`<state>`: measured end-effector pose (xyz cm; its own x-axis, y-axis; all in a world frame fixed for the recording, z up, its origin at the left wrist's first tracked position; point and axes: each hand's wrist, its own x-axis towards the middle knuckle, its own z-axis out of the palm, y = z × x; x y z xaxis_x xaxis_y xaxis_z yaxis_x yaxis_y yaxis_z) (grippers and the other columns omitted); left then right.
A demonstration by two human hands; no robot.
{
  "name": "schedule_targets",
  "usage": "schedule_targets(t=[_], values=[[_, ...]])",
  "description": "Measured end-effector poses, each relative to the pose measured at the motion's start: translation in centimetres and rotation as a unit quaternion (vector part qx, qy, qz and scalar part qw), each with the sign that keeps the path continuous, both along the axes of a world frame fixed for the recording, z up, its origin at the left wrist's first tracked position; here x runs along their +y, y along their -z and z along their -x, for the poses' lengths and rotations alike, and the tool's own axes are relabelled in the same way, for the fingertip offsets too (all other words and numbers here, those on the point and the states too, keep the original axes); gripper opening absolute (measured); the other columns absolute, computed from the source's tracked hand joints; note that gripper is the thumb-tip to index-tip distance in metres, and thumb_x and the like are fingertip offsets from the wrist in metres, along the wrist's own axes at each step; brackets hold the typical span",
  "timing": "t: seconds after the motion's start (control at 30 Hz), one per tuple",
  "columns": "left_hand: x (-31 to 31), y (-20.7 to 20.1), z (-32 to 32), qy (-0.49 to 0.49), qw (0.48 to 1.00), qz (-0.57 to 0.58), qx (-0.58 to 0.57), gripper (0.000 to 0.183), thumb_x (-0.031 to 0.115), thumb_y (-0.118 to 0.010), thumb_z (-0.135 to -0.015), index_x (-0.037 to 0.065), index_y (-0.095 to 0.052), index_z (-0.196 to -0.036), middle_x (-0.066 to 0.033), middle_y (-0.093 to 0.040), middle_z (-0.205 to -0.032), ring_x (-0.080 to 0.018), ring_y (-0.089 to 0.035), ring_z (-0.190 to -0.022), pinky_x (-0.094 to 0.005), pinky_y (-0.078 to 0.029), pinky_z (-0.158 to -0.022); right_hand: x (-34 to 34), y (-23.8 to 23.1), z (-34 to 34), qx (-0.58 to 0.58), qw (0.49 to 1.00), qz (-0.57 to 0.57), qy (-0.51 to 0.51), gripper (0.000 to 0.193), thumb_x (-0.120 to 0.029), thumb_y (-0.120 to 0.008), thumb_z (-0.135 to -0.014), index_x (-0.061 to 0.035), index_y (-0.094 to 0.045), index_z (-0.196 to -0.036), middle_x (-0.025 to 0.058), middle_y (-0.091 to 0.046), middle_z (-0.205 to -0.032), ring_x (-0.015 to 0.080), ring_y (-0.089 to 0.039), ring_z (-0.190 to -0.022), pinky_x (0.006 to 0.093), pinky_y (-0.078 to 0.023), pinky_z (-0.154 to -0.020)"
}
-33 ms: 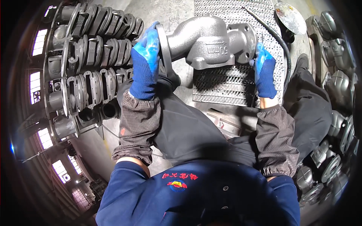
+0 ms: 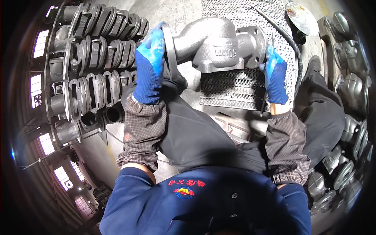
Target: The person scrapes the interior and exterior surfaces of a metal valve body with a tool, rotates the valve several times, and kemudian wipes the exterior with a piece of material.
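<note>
A grey cast-metal valve body (image 2: 221, 47) with a flange at each end lies crosswise in front of me, above a patterned metal plate. My left hand (image 2: 152, 51), in a blue coated glove, is closed round the rim of its large left flange. My right hand (image 2: 274, 66), gloved the same way, has its fingers bent against the edge of the smaller right flange (image 2: 257, 47), which has bolt holes. A thin dark rod (image 2: 261, 111) shows below that palm, with a slim end beyond the fingertips; it seems held in the hand. The finger pads are hidden.
The patterned plate (image 2: 235, 88) lies under the casting, with a black hose (image 2: 291, 41) along its right side. At the upper right stands a round stained disc (image 2: 301, 18). Flanged castings (image 2: 94, 53) fill rows on the left; more castings (image 2: 350, 88) line the right.
The valve body has rolled slightly between my hands. My right hand has shifted a touch lower at the right flange, and my left keeps its grip.
</note>
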<state>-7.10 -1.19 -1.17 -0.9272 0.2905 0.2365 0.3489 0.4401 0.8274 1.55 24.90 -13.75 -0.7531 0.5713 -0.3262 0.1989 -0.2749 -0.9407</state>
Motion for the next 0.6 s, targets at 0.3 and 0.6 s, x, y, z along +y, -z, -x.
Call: schedule_targets(t=[0.3, 0.6], values=[[1.4, -0.8, 0.0, 0.071, 0.968, 0.104, 0.219, 0.050, 0.026, -0.066, -0.085, -0.002, -0.053, -0.125, -0.0246, -0.059, -0.117, -0.0279, -0.060, -0.107, -0.0331, -0.047, -0.091, 0.5, -1.4, -2.4, -0.081, 0.995, 0.042, -0.049, 0.038, -0.043, -0.053, -0.092, -0.0096, -0.059, -0.074, -0.0026, -0.050, -0.058, 0.0053, -0.040, -0.044, 0.0203, -0.026, -0.038], [1.3, 0.3, 2.9, -0.015, 0.986, -0.009, -0.163, 0.051, 0.024, -0.064, -0.084, 0.001, -0.052, -0.128, -0.0116, -0.056, -0.125, -0.0170, -0.056, -0.103, -0.0257, -0.043, -0.089, -0.7, -4.5, -5.1, -0.044, 0.996, 0.037, -0.064, 0.032, -0.036, -0.050, -0.095, -0.0100, -0.056, -0.077, -0.0054, -0.042, -0.057, 0.0016, -0.038, -0.047, 0.0173, -0.025, -0.041]])
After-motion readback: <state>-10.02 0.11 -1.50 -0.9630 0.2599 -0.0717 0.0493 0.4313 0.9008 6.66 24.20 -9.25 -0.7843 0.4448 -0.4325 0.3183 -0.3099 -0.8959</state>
